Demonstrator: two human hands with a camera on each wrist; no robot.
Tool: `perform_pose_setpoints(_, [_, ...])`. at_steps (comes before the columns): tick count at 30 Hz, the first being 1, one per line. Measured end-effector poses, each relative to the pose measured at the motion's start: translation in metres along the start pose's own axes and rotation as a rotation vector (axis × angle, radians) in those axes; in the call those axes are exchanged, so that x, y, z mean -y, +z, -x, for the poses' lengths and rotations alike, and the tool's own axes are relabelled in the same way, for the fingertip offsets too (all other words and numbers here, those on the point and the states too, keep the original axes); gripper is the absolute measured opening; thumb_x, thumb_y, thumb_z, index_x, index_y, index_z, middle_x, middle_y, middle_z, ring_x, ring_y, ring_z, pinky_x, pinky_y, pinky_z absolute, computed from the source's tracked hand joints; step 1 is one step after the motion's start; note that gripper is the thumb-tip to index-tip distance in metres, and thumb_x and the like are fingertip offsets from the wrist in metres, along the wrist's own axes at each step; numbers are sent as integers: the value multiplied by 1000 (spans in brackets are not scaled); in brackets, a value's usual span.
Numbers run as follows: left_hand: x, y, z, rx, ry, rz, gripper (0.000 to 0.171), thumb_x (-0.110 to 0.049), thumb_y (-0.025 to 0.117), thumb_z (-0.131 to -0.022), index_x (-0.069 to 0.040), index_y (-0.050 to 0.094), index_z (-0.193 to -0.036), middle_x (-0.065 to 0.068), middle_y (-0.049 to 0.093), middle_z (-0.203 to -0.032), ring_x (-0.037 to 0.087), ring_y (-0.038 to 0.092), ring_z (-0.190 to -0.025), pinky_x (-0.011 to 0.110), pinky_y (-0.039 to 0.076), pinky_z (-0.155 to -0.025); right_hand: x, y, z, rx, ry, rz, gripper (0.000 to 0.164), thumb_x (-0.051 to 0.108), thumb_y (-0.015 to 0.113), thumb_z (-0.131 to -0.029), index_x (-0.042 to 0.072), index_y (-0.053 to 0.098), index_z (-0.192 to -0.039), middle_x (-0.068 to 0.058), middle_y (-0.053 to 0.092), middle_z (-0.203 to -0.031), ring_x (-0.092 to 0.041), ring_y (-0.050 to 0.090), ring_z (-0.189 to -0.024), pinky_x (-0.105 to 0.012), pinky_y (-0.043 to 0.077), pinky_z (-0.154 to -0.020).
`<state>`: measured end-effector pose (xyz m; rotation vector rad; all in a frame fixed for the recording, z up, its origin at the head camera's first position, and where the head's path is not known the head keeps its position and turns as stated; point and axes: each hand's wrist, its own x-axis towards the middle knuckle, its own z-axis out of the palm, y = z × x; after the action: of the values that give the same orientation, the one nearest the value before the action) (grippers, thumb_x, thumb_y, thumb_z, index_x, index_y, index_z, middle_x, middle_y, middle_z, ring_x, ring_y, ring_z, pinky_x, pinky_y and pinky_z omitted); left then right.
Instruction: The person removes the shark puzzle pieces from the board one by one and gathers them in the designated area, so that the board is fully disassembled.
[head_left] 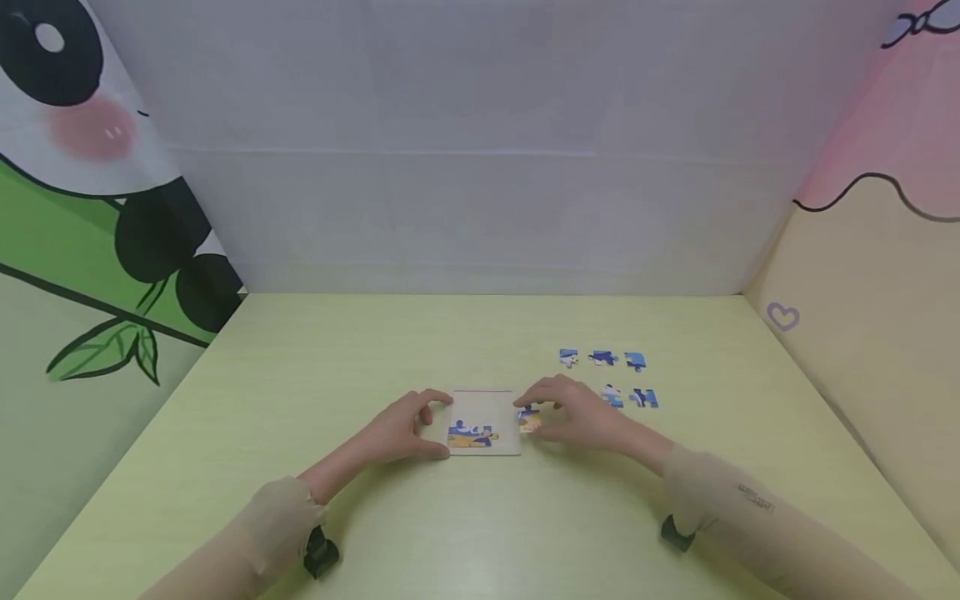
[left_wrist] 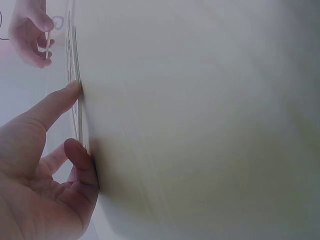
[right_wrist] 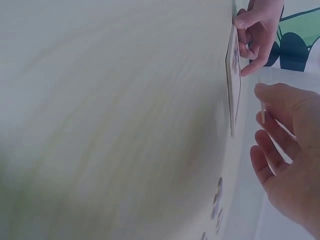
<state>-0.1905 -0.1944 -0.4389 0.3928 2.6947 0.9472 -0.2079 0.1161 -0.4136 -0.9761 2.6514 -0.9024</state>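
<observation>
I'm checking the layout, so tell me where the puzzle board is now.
In the head view, the puzzle board lies on the table below centre, between the left hand, touching its left edge, and the right hand, holding a puzzle piece.

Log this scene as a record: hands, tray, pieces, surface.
left hand: fingers touching the left edge of the tray
right hand: pinching a held piece, off the table, by the tray's right side
tray: flat on table, partly filled
placed pieces: near-left part of tray; count unclear
loose pieces: five visible, right of tray; three in far row, two in near
table: pale yellow
</observation>
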Motion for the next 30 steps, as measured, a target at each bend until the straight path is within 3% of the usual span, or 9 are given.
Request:
perform_pose_setpoints(11, [-1,3,0,-7,7,2,74,-29,88,-73,-17,53,-137,5,54,-99,16,45,-77,27,37,-67,-35,-4,42,-149,67,-41,42,20,79,-83,26,68,-122,10,68,-123,-12,60,-105,-31,52,-88])
perform_pose_setpoints(16, [-2,2,0,-11,3,-5,75,-29,88,-73,-17,53,-138,5,54,-100,17,45,-78,27,38,-68,-49,-11,62,-169,82,-15,42,21,81,-81,25,69,-122,12,69,-118,-10,60,-101,-28,52,-86])
perform_pose_setpoints(24, [-2,-1,2,-14,5,4,75,-28,88,-72,-16,53,-138,6,54,-100,17,45,-78,27,38,-68,-69,-22,96,-193,198,65,41,20,82,-79,28,71,-118,8,70,-111,-11,60,-98,-29,51,-85])
perform_pose_setpoints(30, [-2,0,4,-8,4,13,75,-29,87,-73,-16,53,-138,6,54,-100,17,45,-78,27,37,-67,-84,-30,116,-212,213,101,40,23,82,-80,28,71,-118,6,71,-114,-16,62,-103,-32,50,-89])
